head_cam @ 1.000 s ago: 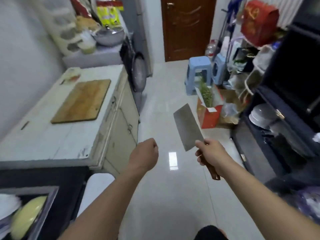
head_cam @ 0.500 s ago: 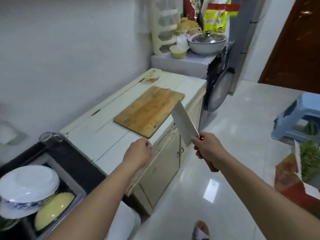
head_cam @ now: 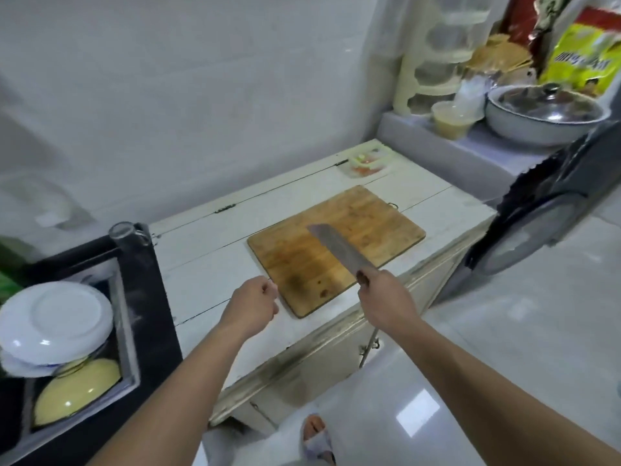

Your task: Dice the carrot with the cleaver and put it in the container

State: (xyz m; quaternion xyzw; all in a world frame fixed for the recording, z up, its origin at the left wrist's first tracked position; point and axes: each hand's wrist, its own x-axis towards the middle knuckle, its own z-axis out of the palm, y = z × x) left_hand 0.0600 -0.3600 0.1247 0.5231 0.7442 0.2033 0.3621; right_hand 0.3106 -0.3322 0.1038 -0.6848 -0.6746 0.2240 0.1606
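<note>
The right hand (head_cam: pixel 386 299) gripped the cleaver (head_cam: pixel 339 252) above the board (head_cam: pixel 336 243); the left hand (head_cam: pixel 253 306) was fisted, empty. The yellow bag's (head_cam: pixel 584 58) writing was unreadable.

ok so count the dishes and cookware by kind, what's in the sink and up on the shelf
white plates, stacked upside down in the sink: 2
yellow bowls, in the sink: 1
lidded pans, on the shelf: 1
plastic cups, on the shelf: 1
total: 5
</note>
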